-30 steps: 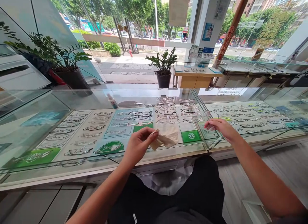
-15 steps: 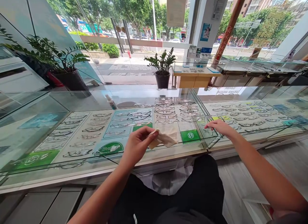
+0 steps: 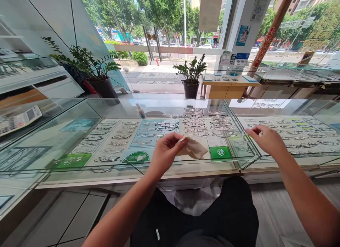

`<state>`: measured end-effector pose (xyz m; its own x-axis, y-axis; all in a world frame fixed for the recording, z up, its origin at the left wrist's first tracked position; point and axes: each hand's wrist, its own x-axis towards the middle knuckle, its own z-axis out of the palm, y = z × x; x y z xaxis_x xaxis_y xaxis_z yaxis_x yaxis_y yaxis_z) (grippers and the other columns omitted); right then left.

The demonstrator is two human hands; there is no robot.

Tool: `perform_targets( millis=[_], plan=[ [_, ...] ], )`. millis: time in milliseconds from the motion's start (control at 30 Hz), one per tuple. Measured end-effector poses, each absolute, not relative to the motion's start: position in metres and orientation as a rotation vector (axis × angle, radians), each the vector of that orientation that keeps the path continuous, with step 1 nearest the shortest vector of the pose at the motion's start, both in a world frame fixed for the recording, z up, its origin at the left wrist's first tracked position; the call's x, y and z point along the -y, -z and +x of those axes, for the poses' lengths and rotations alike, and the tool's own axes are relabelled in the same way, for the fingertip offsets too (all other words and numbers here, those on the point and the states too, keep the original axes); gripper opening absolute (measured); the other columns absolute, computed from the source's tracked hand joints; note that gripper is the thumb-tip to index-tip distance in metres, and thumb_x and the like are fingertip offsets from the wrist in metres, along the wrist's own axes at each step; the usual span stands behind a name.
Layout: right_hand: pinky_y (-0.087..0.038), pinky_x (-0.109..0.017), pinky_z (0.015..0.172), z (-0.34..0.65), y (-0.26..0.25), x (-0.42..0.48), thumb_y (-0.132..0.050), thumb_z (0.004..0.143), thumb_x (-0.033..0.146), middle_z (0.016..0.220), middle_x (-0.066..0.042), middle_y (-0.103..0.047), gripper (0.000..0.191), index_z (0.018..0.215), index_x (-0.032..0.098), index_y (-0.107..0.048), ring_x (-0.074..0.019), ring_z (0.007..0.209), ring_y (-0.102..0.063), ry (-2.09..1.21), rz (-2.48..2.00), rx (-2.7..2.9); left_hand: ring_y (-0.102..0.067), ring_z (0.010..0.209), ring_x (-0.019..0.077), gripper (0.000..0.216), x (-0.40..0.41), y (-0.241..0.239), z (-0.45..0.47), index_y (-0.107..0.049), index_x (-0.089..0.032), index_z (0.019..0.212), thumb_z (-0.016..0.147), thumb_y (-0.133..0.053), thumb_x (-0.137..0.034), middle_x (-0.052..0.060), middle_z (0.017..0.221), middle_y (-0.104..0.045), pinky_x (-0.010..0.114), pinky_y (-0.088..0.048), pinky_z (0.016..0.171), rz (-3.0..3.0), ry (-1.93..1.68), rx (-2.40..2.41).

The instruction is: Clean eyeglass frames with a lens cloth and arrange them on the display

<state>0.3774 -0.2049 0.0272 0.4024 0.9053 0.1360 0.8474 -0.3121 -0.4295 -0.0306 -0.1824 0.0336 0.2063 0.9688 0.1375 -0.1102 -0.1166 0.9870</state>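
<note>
My left hand [image 3: 168, 152] pinches a beige cleaning cloth [image 3: 196, 148] between thumb and fingers, and the cloth hangs out to the right above the glass counter. To the right, my right hand [image 3: 268, 141] is closed, with thumb and fingertips on a pair of thin-rimmed eyeglasses [image 3: 243, 143]. The clear lenses blend with the glass behind them, so their outline is faint. Beneath both hands is the glass display counter [image 3: 159, 165], with rows of eyeglass frames [image 3: 167, 126] inside.
A small spray bottle [image 3: 140, 111] stands on the countertop toward the back left. Green cards [image 3: 220, 153] lie inside the case. Potted plants [image 3: 191, 87] stand beyond the counter, near the window. At far left is a printed paper [image 3: 21, 121].
The view has swung left, so the counter appears shifted right. My right hand has turned with the eyeglasses, its fingers more curled. The cloth hangs more spread from my left hand.
</note>
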Motion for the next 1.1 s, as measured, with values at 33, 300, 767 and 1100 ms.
perform_targets(
  millis=[33,300,767,1100],
  plan=[
    [-0.04,-0.04,0.064,0.369,-0.034,0.206,-0.059,0.093,0.072,0.093,-0.011,-0.077,0.048,0.086,0.026,-0.072,-0.0276,0.075,-0.063,-0.13,-2.165,1.526,-0.067,0.069,0.0148,0.048,0.182,-0.038,-0.029,-0.073,-0.018,0.085,0.075,-0.094,-0.06,0.002,0.077,-0.075,0.023,-0.05,0.062,1.322,-1.188,-0.903],
    [-0.052,-0.049,0.105,0.269,-0.036,0.209,-0.073,0.096,0.058,0.146,-0.009,-0.068,0.053,0.144,0.034,-0.066,-0.0327,0.13,-0.065,-0.851,-1.259,1.867,-0.069,0.073,0.0156,0.045,0.184,-0.071,-0.014,-0.072,-0.017,0.083,0.078,-0.093,-0.057,0.004,0.082,-0.077,0.025,-0.054,0.067,1.359,-1.202,-0.815],
    [-0.054,-0.035,0.079,0.223,-0.03,0.211,-0.082,0.094,0.052,0.087,-0.003,-0.071,0.03,0.088,0.024,-0.072,-0.0211,0.084,-0.065,-1.361,-0.856,1.621,-0.06,0.068,0.0119,0.048,0.199,-0.072,-0.038,-0.066,-0.019,0.084,0.074,-0.095,-0.056,0.0,0.078,-0.069,0.022,-0.046,0.063,1.234,-1.227,-0.793],
    [-0.052,-0.039,0.074,0.236,-0.073,0.245,-0.069,0.102,0.055,0.086,-0.003,-0.076,0.026,0.092,0.031,-0.073,-0.0251,0.08,-0.069,-0.655,-1.219,1.959,-0.064,0.08,0.014,0.041,0.204,-0.053,-0.045,-0.068,-0.021,0.093,0.082,-0.092,-0.052,0.002,0.089,-0.07,0.023,-0.051,0.072,1.387,-1.454,-0.917]
  ],
)
